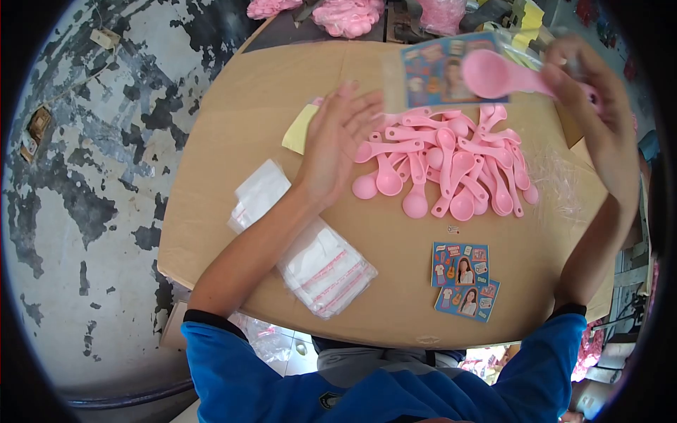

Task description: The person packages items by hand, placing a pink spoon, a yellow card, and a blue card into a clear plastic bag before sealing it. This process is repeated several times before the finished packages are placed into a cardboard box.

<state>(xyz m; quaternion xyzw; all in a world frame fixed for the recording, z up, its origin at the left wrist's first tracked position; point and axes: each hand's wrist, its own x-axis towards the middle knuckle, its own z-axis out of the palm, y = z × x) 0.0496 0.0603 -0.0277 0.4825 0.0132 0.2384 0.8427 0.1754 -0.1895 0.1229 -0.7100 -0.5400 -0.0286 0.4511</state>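
Up at the top right, my right hand (592, 106) grips the handle of a pink measuring spoon (488, 73), its bowl toward the left. A blue printed card (427, 70) overlaps the spoon's bowl, with a clear plastic edge showing to its left; motion blurs it. My left hand (337, 141) is open and holds nothing, fingers stretched toward that plastic edge. Below the card lies a heap of pink spoons (460, 166). Under my left forearm rests a stack of clear plastic bags (328, 264). Two more blue cards (460, 264) overlap each other near the front.
A cardboard sheet (395, 310) covers the tabletop. A yellow paper piece (300, 130) lies beside my left hand. Pink bundles in plastic (347, 17) stand past the far edge. Crumpled clear film (560, 183) lies at the right, a tiny printed tag (453, 230) below the heap.
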